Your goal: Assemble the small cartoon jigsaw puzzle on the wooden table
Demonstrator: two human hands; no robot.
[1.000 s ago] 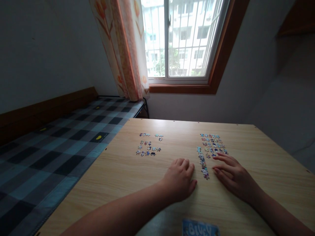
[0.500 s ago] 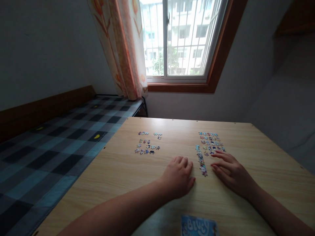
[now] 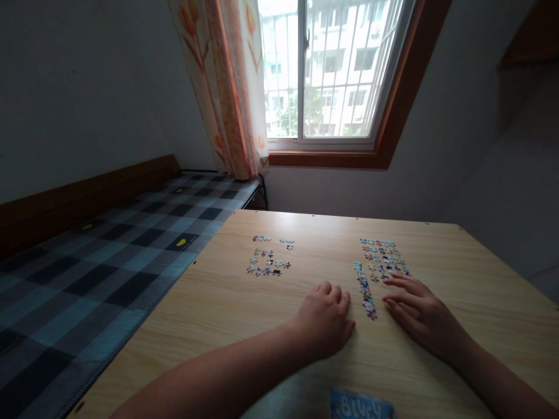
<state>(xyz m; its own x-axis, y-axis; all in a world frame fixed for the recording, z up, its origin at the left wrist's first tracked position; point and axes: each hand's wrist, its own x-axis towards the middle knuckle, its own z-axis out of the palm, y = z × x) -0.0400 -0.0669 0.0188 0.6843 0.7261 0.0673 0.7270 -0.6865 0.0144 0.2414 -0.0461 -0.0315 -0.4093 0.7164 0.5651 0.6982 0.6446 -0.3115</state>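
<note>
Hands flat, empty: left hand (image 3: 325, 319), right hand (image 3: 421, 315) flank puzzle strip (image 3: 365, 289) (table (image 3: 218, 308) edges distant).

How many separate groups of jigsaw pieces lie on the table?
2. A loose left group lies ahead of the left hand; a right group, with a joined strip, lies by the right hand.

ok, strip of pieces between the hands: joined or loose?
Joined, it seems: the puzzle strip lies as one unbroken line between left hand and right hand.
</note>
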